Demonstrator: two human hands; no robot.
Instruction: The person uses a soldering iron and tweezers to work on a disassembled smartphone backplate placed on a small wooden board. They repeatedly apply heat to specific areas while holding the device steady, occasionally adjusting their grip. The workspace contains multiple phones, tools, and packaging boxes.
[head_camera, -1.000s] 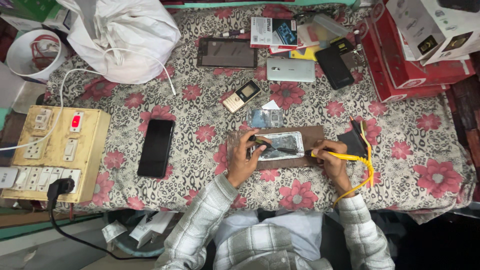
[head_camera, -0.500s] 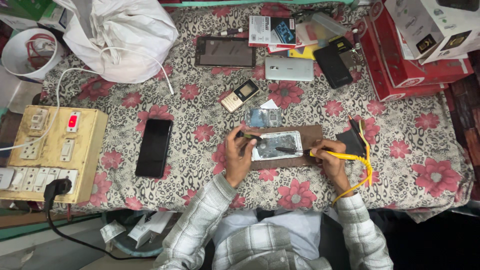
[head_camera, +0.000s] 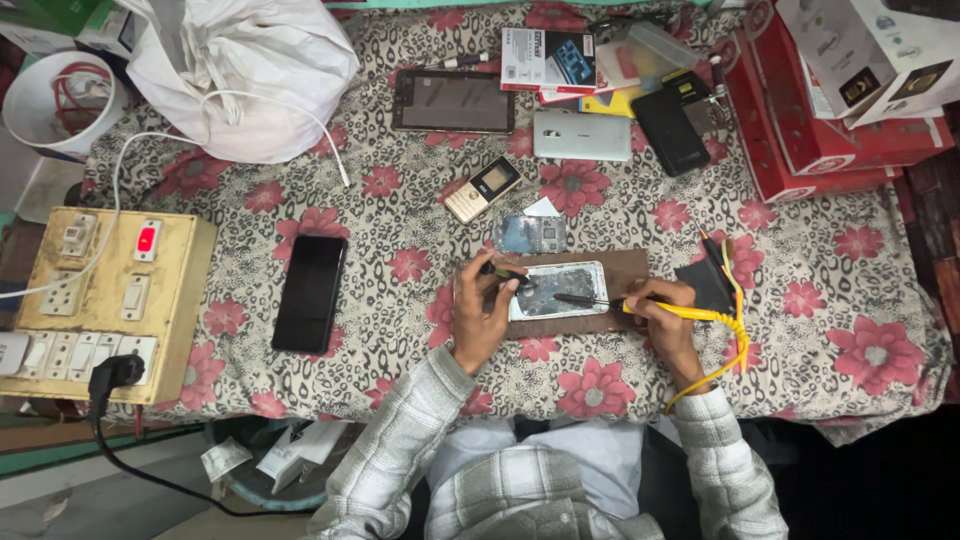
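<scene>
Our left hand (head_camera: 482, 312) pinches a dark tool over the opened phone (head_camera: 558, 290) (on a brown mat (head_camera: 628, 268)); our right hand (head_camera: 662, 308) grips the yellow iron (head_camera: 640, 304), tip on the phone.

Since a second ago we have drawn our left hand (head_camera: 483, 310) off the opened white-framed phone with its exposed circuit board (head_camera: 557, 289). It then lay across the phone's upper left, fingers over the board; it now rests at the phone's left edge, fingertips on a small dark tool at the upper left corner, and more of the board shows. Our right hand (head_camera: 662, 310) has shifted slightly, and the dark metal tip of the yellow-handled soldering iron (head_camera: 640, 305) now reaches further left, over the right half of the board. The view itself has drifted a little.
</scene>
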